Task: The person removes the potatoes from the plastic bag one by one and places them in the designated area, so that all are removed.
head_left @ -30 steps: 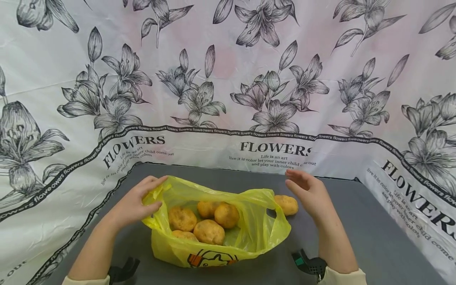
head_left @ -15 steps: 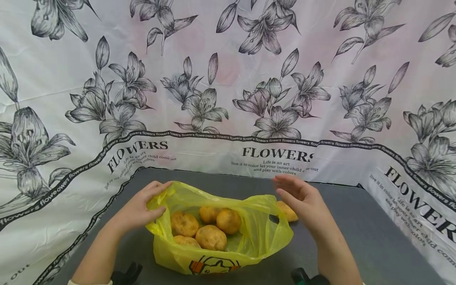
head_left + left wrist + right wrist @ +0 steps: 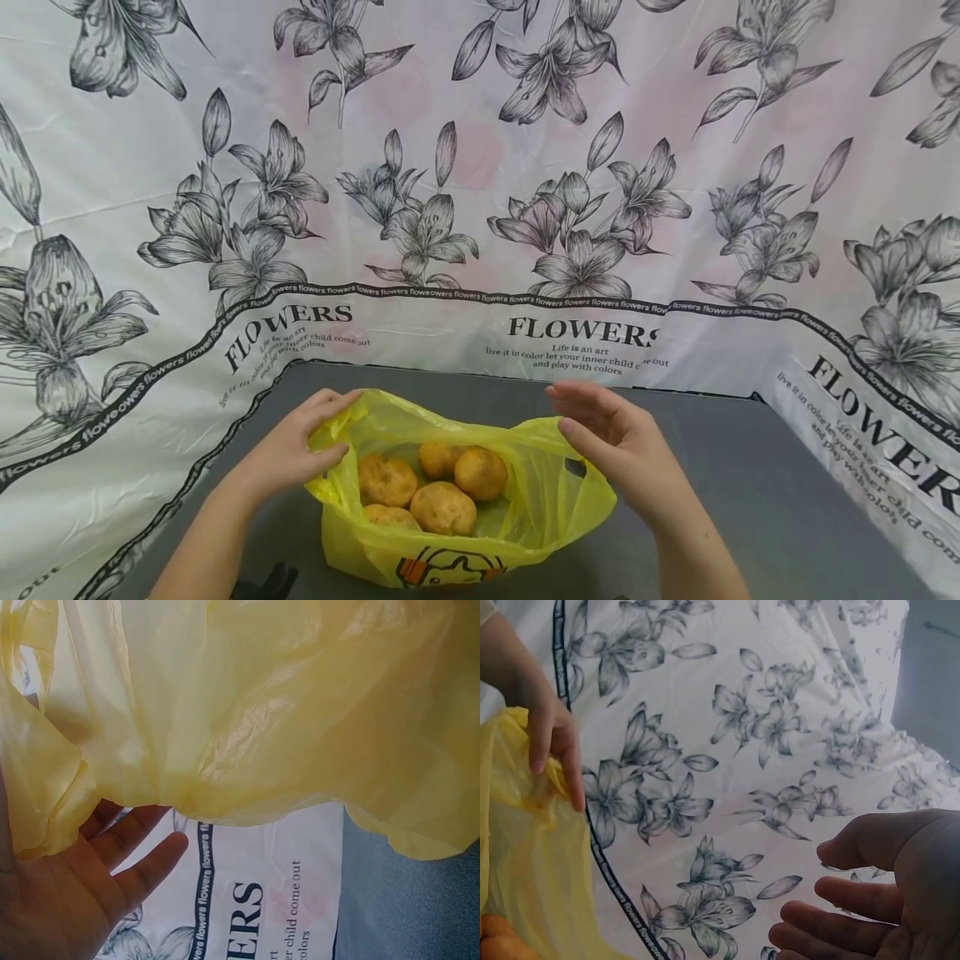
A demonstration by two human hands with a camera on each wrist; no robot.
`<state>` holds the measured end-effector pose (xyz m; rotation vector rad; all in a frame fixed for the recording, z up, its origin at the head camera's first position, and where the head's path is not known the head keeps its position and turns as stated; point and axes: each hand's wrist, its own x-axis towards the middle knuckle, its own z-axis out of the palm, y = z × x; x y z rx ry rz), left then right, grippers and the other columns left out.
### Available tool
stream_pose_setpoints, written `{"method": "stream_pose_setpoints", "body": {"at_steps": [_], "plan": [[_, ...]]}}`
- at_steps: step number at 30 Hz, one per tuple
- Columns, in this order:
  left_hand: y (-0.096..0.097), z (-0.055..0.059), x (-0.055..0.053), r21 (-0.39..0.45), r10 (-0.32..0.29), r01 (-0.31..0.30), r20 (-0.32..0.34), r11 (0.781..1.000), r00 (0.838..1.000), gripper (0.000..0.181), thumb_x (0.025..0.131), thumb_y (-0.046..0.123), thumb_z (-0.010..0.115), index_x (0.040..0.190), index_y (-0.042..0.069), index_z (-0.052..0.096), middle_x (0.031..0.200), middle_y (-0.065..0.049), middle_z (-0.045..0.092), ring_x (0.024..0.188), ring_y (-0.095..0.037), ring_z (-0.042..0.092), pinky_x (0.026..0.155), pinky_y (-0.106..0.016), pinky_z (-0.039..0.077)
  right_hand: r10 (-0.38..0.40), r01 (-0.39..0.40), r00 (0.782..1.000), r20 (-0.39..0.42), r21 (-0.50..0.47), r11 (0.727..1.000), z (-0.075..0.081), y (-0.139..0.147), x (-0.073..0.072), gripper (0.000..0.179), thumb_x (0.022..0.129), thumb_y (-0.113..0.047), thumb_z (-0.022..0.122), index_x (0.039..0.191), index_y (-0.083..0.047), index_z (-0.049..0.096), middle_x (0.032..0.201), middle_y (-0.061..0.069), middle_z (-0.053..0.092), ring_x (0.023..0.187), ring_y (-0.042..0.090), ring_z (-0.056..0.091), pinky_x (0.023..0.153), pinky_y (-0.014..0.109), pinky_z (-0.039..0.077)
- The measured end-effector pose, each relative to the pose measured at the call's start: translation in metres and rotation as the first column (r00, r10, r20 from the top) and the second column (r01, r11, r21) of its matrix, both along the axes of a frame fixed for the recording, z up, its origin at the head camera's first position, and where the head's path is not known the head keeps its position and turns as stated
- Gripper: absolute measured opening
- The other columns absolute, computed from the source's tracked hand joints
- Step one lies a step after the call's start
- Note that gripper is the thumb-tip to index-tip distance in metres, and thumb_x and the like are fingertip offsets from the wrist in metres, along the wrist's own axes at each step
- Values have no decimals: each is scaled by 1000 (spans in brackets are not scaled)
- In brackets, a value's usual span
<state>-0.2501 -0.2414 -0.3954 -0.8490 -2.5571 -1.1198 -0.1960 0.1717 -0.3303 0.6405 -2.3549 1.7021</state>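
Observation:
A yellow plastic bag [image 3: 356, 546] with a printed cartoon stands on the grey table, its mouth spread wide. Several potatoes [image 3: 442, 508] lie inside it. At the bag's left rim my left hand [image 3: 288, 446] holds the film between thumb and fingers; the right wrist view shows this left hand [image 3: 551, 731] on the edge too. In the left wrist view the yellow film [image 3: 247, 727] covers part of the fingers. My right hand [image 3: 618, 446], fingers relaxed and apart, hovers by the bag's right handle. The right wrist view shows that right hand [image 3: 862, 900] holding nothing.
The grey table [image 3: 750, 500] extends to the right of the bag. A white cloth [image 3: 480, 250] printed with flowers and lettering hangs behind it and along both sides. A black wrist strap part [image 3: 266, 583] shows below the left forearm.
My right hand has moved left toward the bag's right handle. The potato lying outside the bag on the right has gone from sight behind the hand and bag. The left hand keeps its hold.

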Motion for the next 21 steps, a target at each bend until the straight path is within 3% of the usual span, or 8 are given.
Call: {"method": "stream_pose_setpoints", "body": {"at_steps": [15,21], "plan": [[0,-2,0,-4,13,-13,13,1000,1000,67,89,1,72,153,5,49,122,-2,54,100,-17,49,72,-28,49,97,-97,995,7,-17,995,-9,-23,4,38,99,-13,69,136,-9,63,134,8,65,126,37,59,96,29,52],[-3,-3,-2,1,11,-11,-6,1000,1000,67,89,0,72,152,5,50,123,-3,54,99,-15,50,72,-27,51,146,-146,989,32,-6,989,-15,-30,-2,40,99,-11,69,138,-7,61,137,10,63,128,30,59,101,31,49]]}}
